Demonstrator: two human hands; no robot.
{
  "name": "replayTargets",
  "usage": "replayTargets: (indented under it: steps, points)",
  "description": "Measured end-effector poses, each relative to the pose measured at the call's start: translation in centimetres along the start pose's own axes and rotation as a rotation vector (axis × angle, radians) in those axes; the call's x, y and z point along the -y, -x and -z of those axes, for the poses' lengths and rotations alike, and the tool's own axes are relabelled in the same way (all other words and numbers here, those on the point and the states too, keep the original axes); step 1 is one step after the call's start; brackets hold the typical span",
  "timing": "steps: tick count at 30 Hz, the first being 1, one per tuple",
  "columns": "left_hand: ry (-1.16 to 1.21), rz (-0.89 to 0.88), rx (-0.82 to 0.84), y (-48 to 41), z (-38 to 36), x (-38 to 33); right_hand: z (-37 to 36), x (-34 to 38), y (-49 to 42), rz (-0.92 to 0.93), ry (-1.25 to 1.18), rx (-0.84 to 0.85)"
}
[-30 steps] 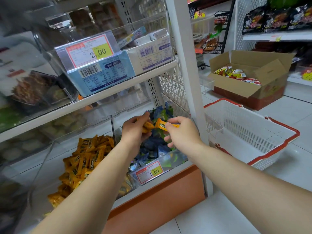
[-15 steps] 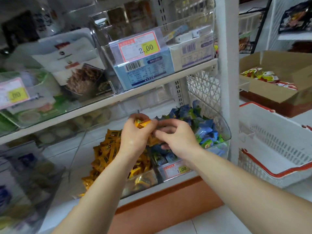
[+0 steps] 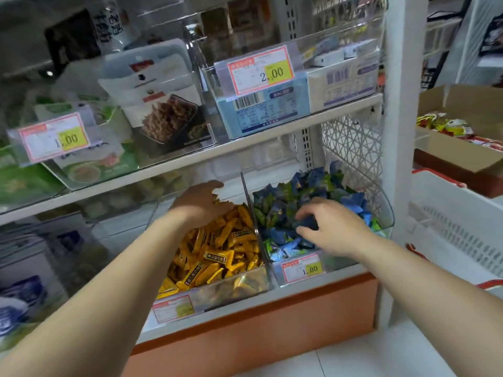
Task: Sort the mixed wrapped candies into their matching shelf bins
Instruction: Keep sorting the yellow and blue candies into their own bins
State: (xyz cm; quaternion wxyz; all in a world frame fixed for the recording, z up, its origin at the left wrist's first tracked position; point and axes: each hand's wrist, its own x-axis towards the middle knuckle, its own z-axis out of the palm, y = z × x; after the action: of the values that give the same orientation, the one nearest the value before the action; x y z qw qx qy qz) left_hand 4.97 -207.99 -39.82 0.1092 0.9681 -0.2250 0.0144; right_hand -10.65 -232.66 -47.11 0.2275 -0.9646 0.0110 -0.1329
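Hands: left hand (image 3: 202, 202) rests on yellow candies (image 3: 217, 257) in left bin (image 3: 231, 288), grip hidden | right hand (image 3: 330, 227) pinches blue candy (image 3: 306, 225) in right bin (image 3: 382, 205) | likely light, crinkly, slippery; pinch mid-wrapper

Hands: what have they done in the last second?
The left hand swung left with its load to the yellow candy bin and rests on the yellow candies; release not visible. The right hand, its candy passed over, dipped into the blue and green candies, fingers curled. Both bins stayed put.
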Motion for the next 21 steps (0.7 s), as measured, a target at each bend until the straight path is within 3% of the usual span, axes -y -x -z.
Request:
replayTargets:
  steps: [2, 5, 8, 11, 15, 17, 21]
  points:
    - [0.009, -0.021, -0.114, 0.7, 0.0, -1.3, 0.7, -1.4, 0.1, -0.016, -0.006, -0.05]
    - [0.159, -0.225, -0.244, 3.0, -0.9, -4.7, 2.0, -3.2, 0.3, -0.049, -0.065, -0.109]
    - [0.349, -0.402, -0.067, 5.0, -2.8, -9.7, 3.0, -4.7, 1.1, -0.078, -0.092, -0.106]
    - [0.417, -0.461, 0.168, 5.1, -5.8, -13.6, 3.6, -5.6, 2.2, -0.099, -0.039, -0.069]
    - [0.279, -0.405, 0.352, 3.4, -9.3, -16.0, 3.8, -6.2, 3.3, -0.079, -0.016, 0.072]
    - [0.141, -0.401, 0.393, 2.3, -10.3, -16.0, 3.5, -6.5, 3.8, -0.072, -0.003, 0.099]
    - [0.107, -0.393, 0.434, 0.9, -11.1, -16.1, 3.1, -7.1, 4.2, -0.079, -0.039, 0.109]
